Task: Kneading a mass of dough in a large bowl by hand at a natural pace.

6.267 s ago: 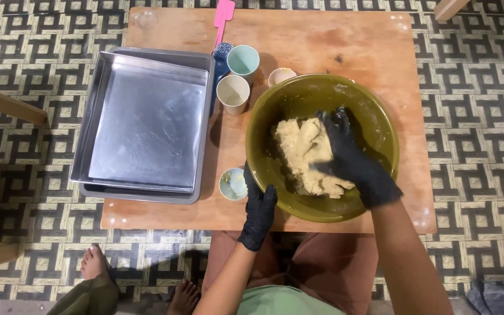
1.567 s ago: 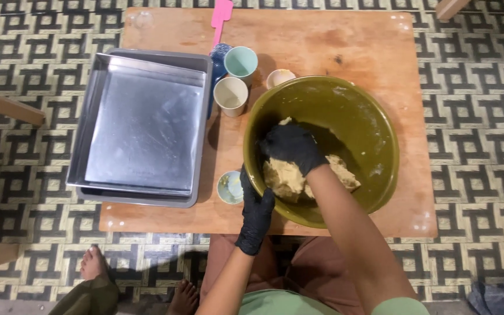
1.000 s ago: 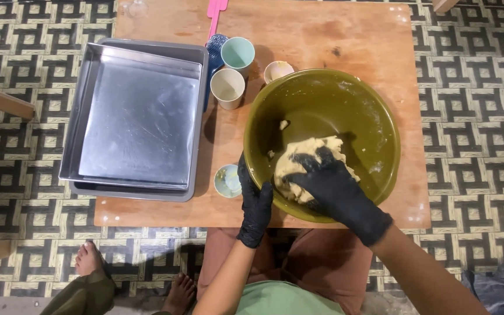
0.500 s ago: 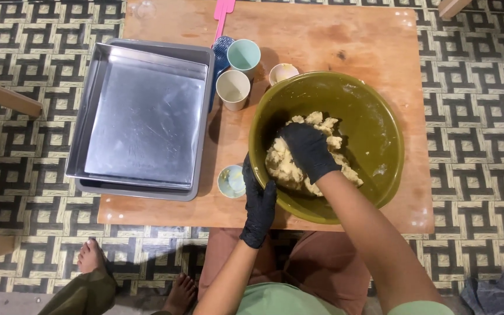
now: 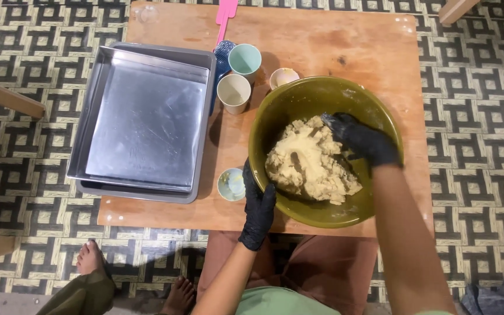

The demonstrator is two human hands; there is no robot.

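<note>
A large olive-green bowl (image 5: 298, 96) sits on the right half of a low wooden table (image 5: 333, 41) and holds a pale yellow lump of dough (image 5: 307, 160). My right hand (image 5: 361, 139), in a black glove, reaches into the bowl and presses against the dough's right upper side, fingers curled. My left hand (image 5: 259, 207), also black-gloved, grips the bowl's near left rim from outside.
A square metal baking tray (image 5: 144, 122) lies on the table's left half. Two pale cups (image 5: 234, 92), a small bowl (image 5: 283, 77), a pink-handled tool (image 5: 226, 14) and a tiny dish (image 5: 230, 184) stand beside the big bowl. Another person's bare feet (image 5: 91, 256) rest on patterned floor tiles.
My right hand has moved from the dough's middle to its upper right edge. The dough now lies as one lump at the bowl's left. My left hand stays on the rim.
</note>
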